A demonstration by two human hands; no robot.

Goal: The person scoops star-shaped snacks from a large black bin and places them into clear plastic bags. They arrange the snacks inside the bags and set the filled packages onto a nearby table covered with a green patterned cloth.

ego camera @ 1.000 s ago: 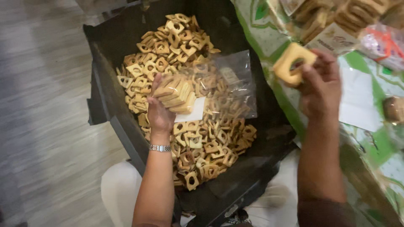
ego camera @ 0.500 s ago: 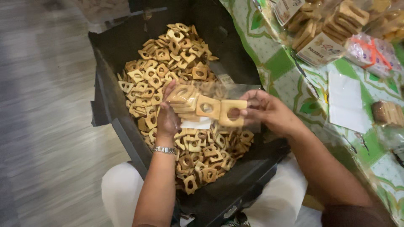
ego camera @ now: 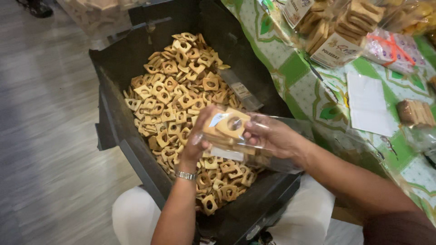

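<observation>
Packing step: left hand (ego camera: 196,146) grips the clear bag (ego camera: 268,145) with its biscuit stack (ego camera: 225,129); right hand (ego camera: 268,136) pinches a ring biscuit (ego camera: 234,123) into it, which next needs seating flush, I judge.

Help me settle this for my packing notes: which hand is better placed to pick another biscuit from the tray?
Probably the right hand: it only touches the top biscuit in the clear bag, while the left hand supports the stack from below, over the black tray.
</observation>
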